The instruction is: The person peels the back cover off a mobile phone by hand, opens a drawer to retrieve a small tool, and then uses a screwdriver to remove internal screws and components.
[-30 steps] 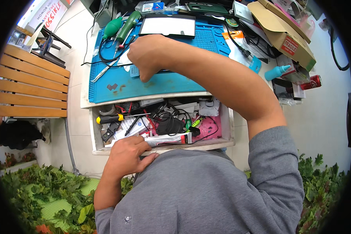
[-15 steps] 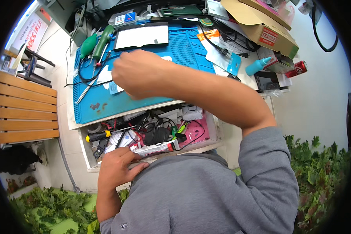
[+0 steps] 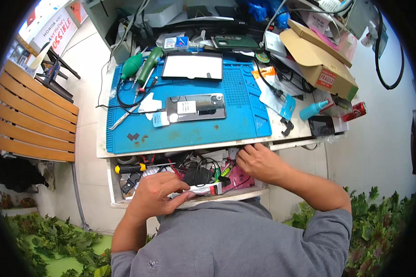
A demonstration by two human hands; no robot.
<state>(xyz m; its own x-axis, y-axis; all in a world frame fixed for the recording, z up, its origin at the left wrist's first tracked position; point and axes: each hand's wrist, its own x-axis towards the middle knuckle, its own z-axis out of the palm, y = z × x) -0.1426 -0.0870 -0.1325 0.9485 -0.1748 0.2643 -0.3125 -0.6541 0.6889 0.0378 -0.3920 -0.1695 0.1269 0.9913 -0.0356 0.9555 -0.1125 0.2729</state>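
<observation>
An open drawer [image 3: 120, 196] below the counter [image 3: 300, 134] edge is recorded, with both hands set at it. The left hand [image 3: 158, 194] is laid palm-down on the drawer's front edge, fingers loosely spread and half curled, resting on a flat white packet [image 3: 203, 189]; nothing is seen to be gripped, and the hand appears placed there to steady the drawer or its contents. The right hand [image 3: 259, 161] is positioned at the drawer's far right corner, just under the counter lip, with fingers bent and tips drawn together; whether something small is pinched there cannot be told, as the fingertips are turned away. Between the hands a tangle of black cables [image 3: 196, 173] is kept, with a pink item [image 3: 240, 177] just below the right hand. Beyond the left hand a yellow-handled screwdriver [image 3: 131, 168] lies in the drawer's left part. Past both hands, on the counter, a blue work mat [image 3: 185, 134] is spread, evidently to protect parts; on it a phone [image 3: 196, 107] lies flat, back up, with a dark-framed screen panel [image 3: 192, 66] further away. Green-handled tools [image 3: 141, 67] are parked at the mat's far left corner. To the right hand's far side a cardboard box [image 3: 319, 57] and a teal bottle [image 3: 312, 111] are stored.
</observation>
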